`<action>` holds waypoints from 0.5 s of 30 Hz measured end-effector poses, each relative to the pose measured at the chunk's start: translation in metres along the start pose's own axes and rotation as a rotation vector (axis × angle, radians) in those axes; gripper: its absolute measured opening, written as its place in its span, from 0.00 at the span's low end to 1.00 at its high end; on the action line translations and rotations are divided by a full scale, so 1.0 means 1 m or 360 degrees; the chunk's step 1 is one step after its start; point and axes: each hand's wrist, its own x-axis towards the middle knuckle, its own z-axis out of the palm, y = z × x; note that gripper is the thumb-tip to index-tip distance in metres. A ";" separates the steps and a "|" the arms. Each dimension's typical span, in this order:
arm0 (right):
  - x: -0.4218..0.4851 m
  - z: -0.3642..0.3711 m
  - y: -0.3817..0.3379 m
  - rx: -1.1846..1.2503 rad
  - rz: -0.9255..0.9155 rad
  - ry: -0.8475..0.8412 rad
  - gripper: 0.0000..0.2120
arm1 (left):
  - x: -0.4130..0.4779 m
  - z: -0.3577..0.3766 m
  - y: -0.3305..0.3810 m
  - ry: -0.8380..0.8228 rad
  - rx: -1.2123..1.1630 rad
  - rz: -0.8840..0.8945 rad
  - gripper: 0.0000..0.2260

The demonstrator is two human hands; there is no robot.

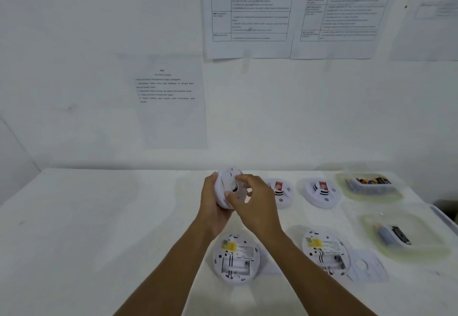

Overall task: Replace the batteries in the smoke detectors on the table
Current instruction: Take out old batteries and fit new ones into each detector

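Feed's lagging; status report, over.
Left hand, right hand both grip one smoke detector, held above table. Two face-down detectors lie nearer. Nothing in the way.

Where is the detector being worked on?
Mid-view, the left hand and right hand hold the smoke detector over the table, just left of a red-labelled detector.

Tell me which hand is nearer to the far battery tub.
Right. The right hand lies left of the far battery tub; the left hand lies farther left, beyond the held detector.
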 end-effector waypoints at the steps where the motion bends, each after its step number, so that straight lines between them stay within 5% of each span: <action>1: -0.001 0.001 -0.001 -0.0048 -0.0020 0.0002 0.21 | -0.001 0.000 0.001 0.0010 0.0003 0.0000 0.24; 15: 0.007 0.002 -0.010 -0.0460 -0.0339 -0.0273 0.24 | 0.000 -0.020 0.019 0.0096 0.0111 -0.0091 0.26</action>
